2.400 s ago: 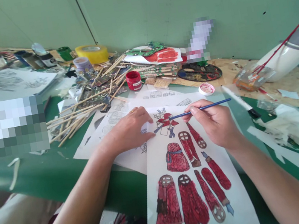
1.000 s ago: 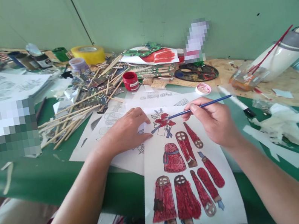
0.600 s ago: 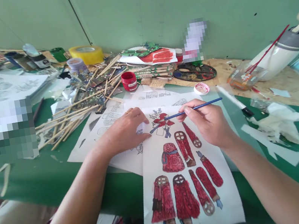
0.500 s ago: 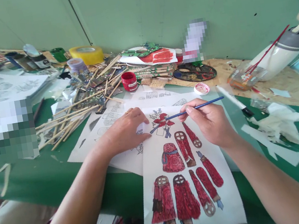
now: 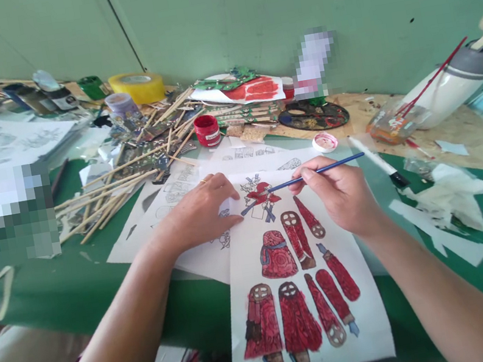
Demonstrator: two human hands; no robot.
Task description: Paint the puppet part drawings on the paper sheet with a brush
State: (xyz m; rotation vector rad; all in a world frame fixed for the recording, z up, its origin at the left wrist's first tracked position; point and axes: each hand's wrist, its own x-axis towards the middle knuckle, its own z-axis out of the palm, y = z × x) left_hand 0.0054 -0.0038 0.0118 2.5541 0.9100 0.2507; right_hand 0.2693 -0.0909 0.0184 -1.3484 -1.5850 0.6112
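Pinched in my right hand (image 5: 335,187) is a blue paintbrush (image 5: 327,169), its tip on the red-and-blue figure (image 5: 261,195) near the top of a white sheet (image 5: 244,254). Painted red costume pieces, such as a skirted body (image 5: 277,255) and long limb shapes, cover the lower part of that sheet. My left hand (image 5: 209,208) rests at the sheet's upper left edge, thumb and forefinger apart, holding nothing. Beyond my hands stand an uncapped jar of red paint (image 5: 207,132) and a paint-stained white lid (image 5: 325,143).
Thin wooden sticks (image 5: 118,192) lie heaped at left, near yellow tape (image 5: 137,87) and paint jars. A dark palette (image 5: 314,115) sits at the back. At right are a marker (image 5: 379,161), crumpled tissue (image 5: 460,190), a plastic cup of orange liquid (image 5: 391,122) and a white bottle (image 5: 448,84).
The brush and my right hand have shifted very slightly over the figure. My left hand keeps its place on the paper, and the whole view has drifted a little.
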